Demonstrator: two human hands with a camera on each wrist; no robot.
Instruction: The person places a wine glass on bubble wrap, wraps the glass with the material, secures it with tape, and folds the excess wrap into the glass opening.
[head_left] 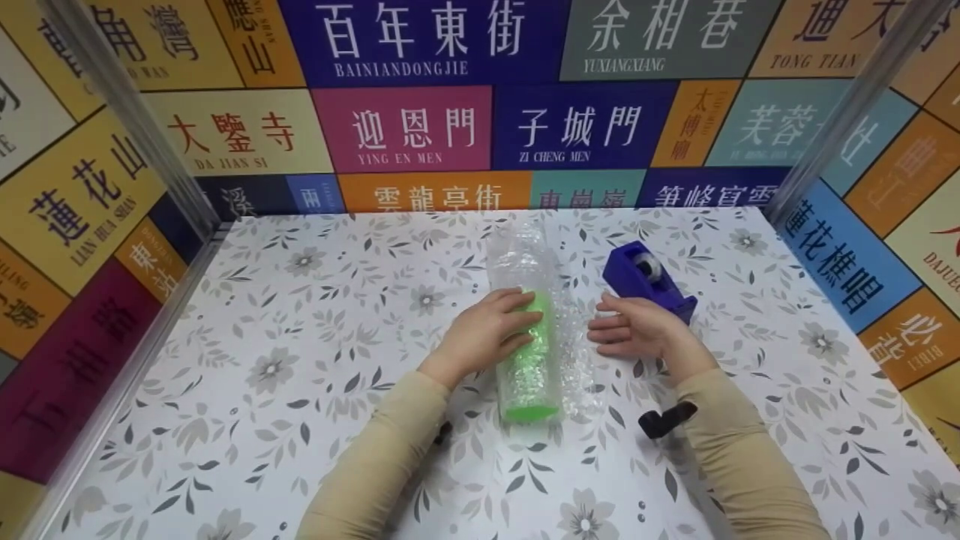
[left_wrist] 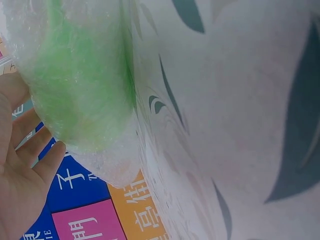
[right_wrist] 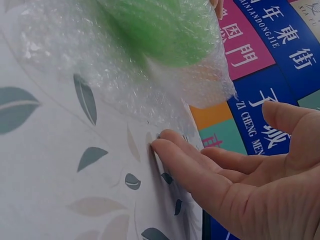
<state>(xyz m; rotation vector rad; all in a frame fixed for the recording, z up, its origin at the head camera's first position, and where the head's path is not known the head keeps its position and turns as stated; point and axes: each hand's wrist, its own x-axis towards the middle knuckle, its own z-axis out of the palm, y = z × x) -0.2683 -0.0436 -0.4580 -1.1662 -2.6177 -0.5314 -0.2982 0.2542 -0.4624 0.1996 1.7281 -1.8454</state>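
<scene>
A green cylinder-shaped thing (head_left: 534, 352) lies lengthwise on the table, rolled in clear bubble wrap (head_left: 517, 255). The wrap reaches past its far end, and a loose flap spreads flat along its right side. My left hand (head_left: 487, 330) rests over the roll from the left, its fingers laid across the top. In the left wrist view those fingertips (left_wrist: 56, 150) are right at the wrap. My right hand (head_left: 643, 330) is held just right of the flap, fingers extended and nothing in them. The right wrist view shows its fingertips (right_wrist: 162, 142) low by the tabletop, near the wrap's edge.
A blue tape dispenser (head_left: 624, 271) with a roll of tape stands behind my right hand, partly overlapped by it. The table is covered in a white floral sheet (head_left: 322, 330). Upright panels with colourful signs (head_left: 405, 131) enclose the back and both sides.
</scene>
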